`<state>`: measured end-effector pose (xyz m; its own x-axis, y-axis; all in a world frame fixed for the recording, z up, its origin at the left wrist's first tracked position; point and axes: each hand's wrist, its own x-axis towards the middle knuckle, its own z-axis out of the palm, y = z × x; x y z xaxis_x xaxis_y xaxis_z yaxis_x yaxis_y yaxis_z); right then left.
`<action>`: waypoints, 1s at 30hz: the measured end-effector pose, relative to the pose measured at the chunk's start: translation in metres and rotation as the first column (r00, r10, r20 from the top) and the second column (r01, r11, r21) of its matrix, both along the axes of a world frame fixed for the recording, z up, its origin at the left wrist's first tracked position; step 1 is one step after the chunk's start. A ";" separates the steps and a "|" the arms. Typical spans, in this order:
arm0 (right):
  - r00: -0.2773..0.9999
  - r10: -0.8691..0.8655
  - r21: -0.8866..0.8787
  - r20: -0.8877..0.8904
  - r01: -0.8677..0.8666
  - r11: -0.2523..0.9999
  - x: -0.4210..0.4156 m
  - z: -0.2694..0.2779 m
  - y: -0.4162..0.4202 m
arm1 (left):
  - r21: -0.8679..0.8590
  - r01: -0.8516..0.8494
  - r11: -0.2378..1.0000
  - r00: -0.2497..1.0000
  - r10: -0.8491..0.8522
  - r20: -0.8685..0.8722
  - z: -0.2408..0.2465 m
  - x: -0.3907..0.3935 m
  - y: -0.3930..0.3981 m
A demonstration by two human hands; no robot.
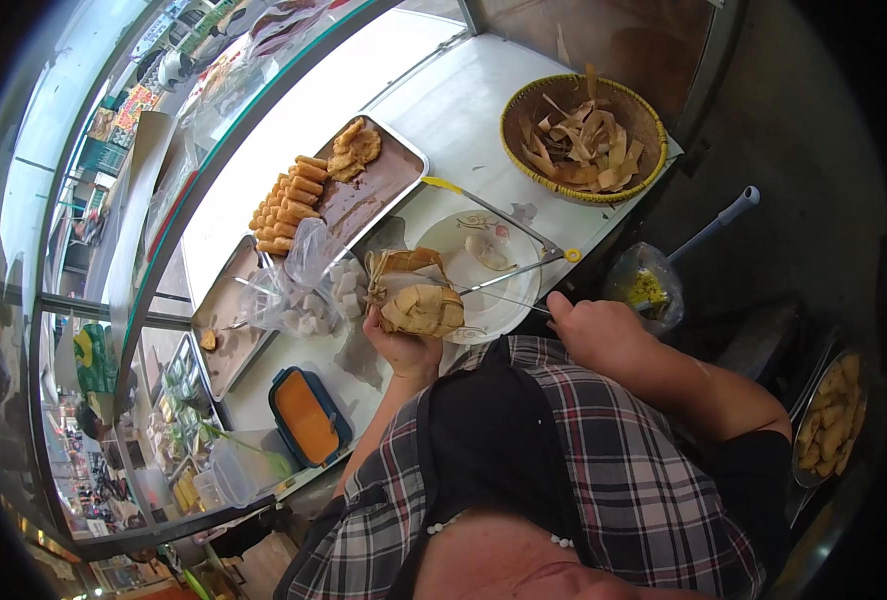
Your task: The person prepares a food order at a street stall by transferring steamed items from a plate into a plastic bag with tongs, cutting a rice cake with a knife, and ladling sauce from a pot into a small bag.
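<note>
My left hand [407, 346] holds a woven-leaf ketupat [422, 309] above the edge of a flowered plate [515, 300]. The leaf casing is split, and pale rice shows between its two halves. In my right hand [593, 330] is a thin knife [500, 298], its blade reaching left to the ketupat. Metal tongs [502, 215] with yellow ends lie across the plate, near a small whitish piece [486, 252]. Clear plastic bags [301, 300] stand just left of the ketupat, beside white cubes [348, 285].
Behind the plate, a tray [395, 169] bears fried rolls [290, 202] and flat fritters [354, 150]. A basket [509, 142] of leaf strips stands at the back right. At left are a second tray [222, 322] and a tub of orange sauce [307, 416]. Glass panels border the counter.
</note>
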<state>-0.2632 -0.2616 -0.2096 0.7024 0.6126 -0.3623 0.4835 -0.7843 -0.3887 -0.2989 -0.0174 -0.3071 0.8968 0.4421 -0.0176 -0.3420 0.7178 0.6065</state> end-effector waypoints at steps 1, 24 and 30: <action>1.000 0.004 -0.002 -0.011 -0.004 1.000 0.001 -0.002 0.002 | 0.002 0.004 1.000 1.000 -0.004 0.009 0.001 0.001 -0.001; 0.611 0.020 0.224 -0.792 0.259 0.940 0.045 -0.024 -0.017 | -0.465 0.301 0.833 0.920 -0.382 -0.089 -0.001 0.005 0.026; 0.997 0.078 0.330 -0.026 -0.065 0.942 0.030 -0.019 -0.019 | -0.299 0.378 0.876 0.874 -0.444 -0.196 0.006 0.004 0.030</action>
<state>-0.2336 -0.2806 -0.2283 0.6419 0.7504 -0.1578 0.5134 -0.5735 -0.6384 -0.2945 0.0129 -0.3013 0.9457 -0.0143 -0.3247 0.1573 0.8944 0.4187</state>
